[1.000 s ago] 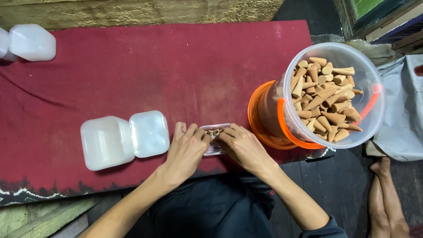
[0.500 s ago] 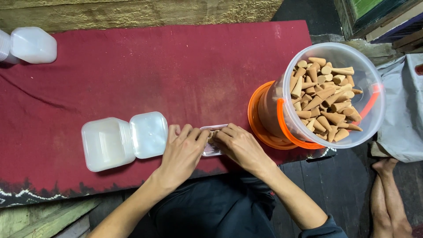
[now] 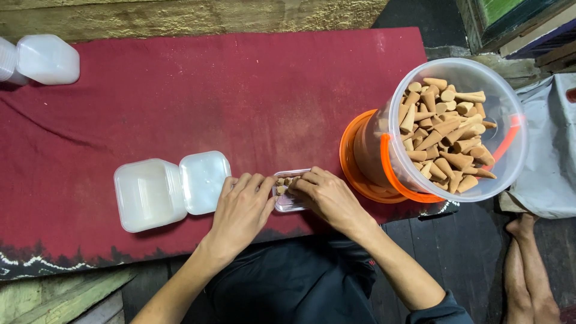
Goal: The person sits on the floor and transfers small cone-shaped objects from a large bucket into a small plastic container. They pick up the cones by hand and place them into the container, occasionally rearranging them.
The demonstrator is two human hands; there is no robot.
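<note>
small clear box [image 3: 289, 192] under both hands, front edge of red cloth | open white hinged box [image 3: 171, 191] just left | white boxes [image 3: 42, 59] far-left corner | clear orange-handled bucket [image 3: 480, 78] of cones, right

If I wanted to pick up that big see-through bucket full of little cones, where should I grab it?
Probably by the orange handle of the bucket, coming from above. It lies folded down around the rim, so you would lift it up first. The wall is wide, round and smooth, and the cones fill it high, so gripping the sides looks harder.

Both hands cover most of the small clear box [image 3: 289, 195].
</note>
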